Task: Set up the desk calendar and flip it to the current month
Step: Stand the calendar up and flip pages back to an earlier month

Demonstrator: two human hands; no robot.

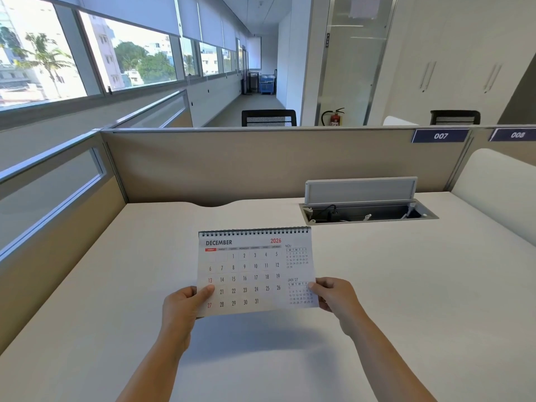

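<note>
A spiral-bound desk calendar (255,271) is held up above the white desk (406,285), its face toward me and the black wire binding along its top edge. The page showing reads DECEMBER 2026, with small NOV and JAN '27 grids down its right side. My left hand (181,309) pinches the lower left corner, thumb on the front of the page. My right hand (333,297) pinches the lower right edge the same way. The calendar casts a shadow on the desk below it. Its back and stand are hidden.
An open cable tray (368,213) with its grey lid raised is sunk into the desk at the back right. Beige partition walls (261,163) close the desk at the back and left, with labels 007 and 008. Black chairs and a fire extinguisher stand beyond.
</note>
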